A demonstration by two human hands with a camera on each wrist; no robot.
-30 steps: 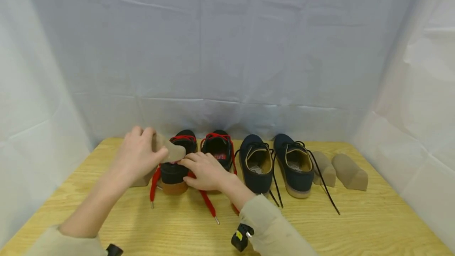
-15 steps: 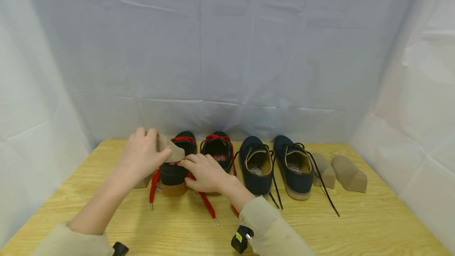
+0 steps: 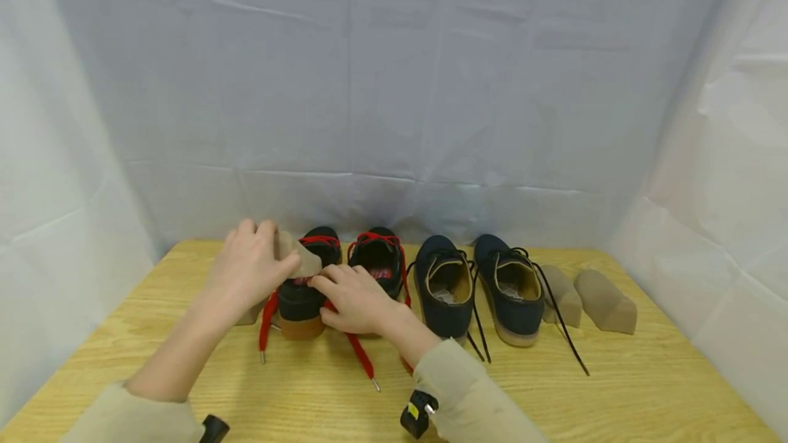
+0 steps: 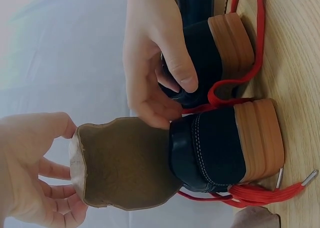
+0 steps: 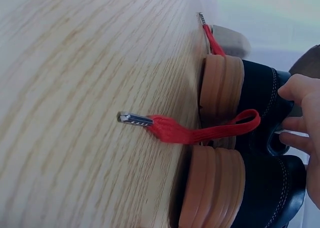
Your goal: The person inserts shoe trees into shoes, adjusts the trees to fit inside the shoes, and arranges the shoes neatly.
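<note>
My left hand [image 3: 261,262] grips a tan moulded shoe insert [image 3: 299,260] by its wide end, thumb on one side and fingers on the other. The insert's [image 4: 120,168] narrow tip sits at the mouth of the left black shoe [image 3: 300,301], which has red laces and a tan sole. My right hand [image 3: 332,296] pinches that shoe's heel collar [image 4: 200,143], its fingers [image 5: 298,110] curled over the rim. The matching black shoe [image 3: 378,264] stands just to the right, touching my right hand.
A navy pair of shoes [image 3: 444,287] [image 3: 512,290] with loose black laces stands to the right, then two more tan inserts [image 3: 561,294] [image 3: 606,301]. Another insert [image 3: 249,314] lies left of the held shoe. Red lace ends [image 5: 190,132] trail over the wooden table [image 3: 615,388]. White cloth walls enclose it.
My left hand and the insert have shifted very slightly to the right towards the shoe's mouth. The right hand keeps its hold on the heel.
</note>
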